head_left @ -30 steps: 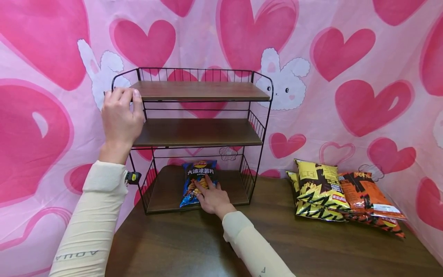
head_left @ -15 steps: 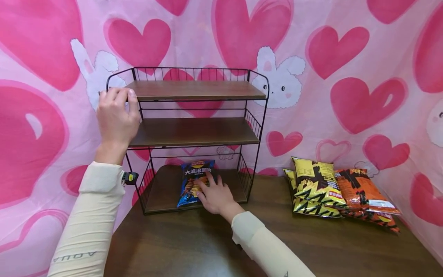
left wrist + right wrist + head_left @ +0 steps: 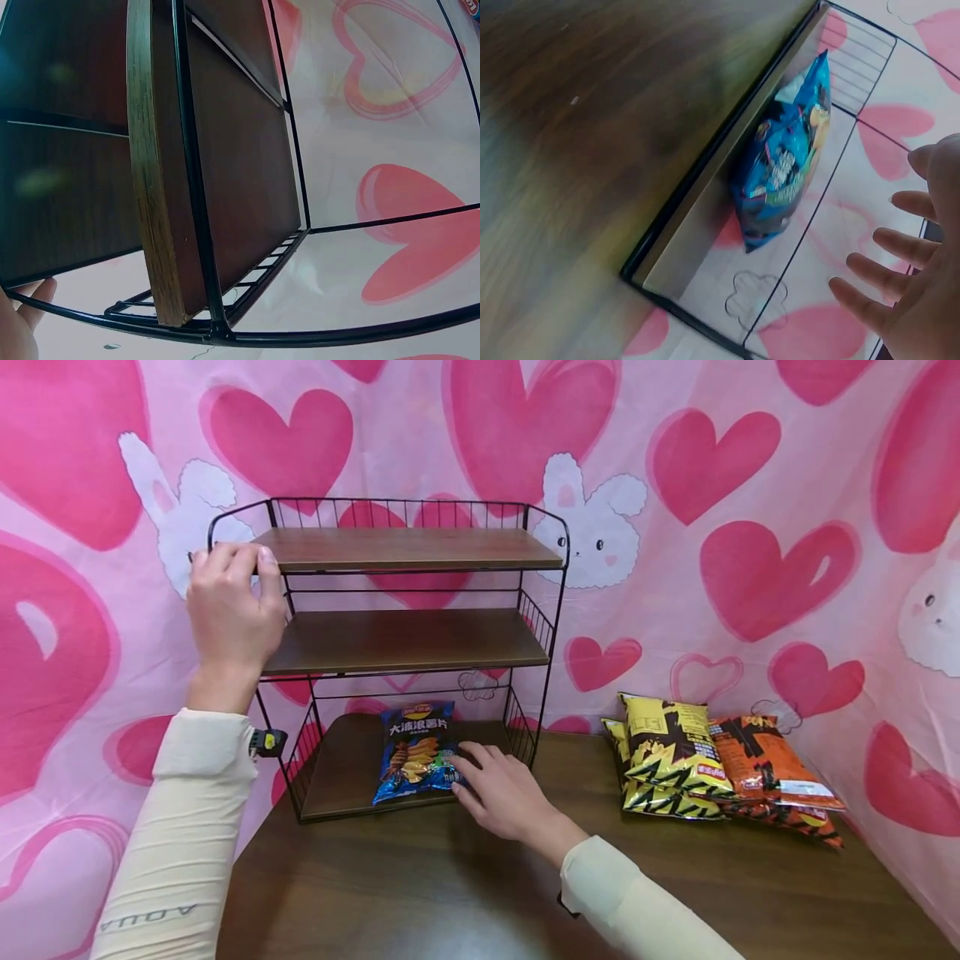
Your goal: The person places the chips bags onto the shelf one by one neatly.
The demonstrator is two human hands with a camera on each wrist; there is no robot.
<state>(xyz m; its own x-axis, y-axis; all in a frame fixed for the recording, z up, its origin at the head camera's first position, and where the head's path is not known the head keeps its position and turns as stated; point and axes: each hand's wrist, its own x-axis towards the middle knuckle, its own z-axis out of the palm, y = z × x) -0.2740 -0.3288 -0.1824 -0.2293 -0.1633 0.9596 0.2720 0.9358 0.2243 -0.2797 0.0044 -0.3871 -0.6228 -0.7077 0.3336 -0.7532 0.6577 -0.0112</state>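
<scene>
A blue bag of potato chips (image 3: 412,758) lies on the bottom shelf of a three-tier rack (image 3: 412,639) with brown boards and a black wire frame. My left hand (image 3: 236,622) grips the frame at the rack's upper left corner; in the left wrist view only part of that hand (image 3: 21,322) shows beside the wire. To the right of the chip bag is my right hand (image 3: 510,797), its fingers spread and holding nothing. A gap separates this hand (image 3: 919,281) from the bag (image 3: 784,169) in the right wrist view.
Several yellow chip bags (image 3: 675,747) and orange chip bags (image 3: 772,760) are piled at the right of the wooden table (image 3: 420,877). Behind the rack hangs a pink cloth (image 3: 420,418) with hearts and rabbits.
My right hand has lifted off the chip bag and drawn back to the right. The left hand keeps its grip on the frame. The head view has shifted slightly, moving the scene left.
</scene>
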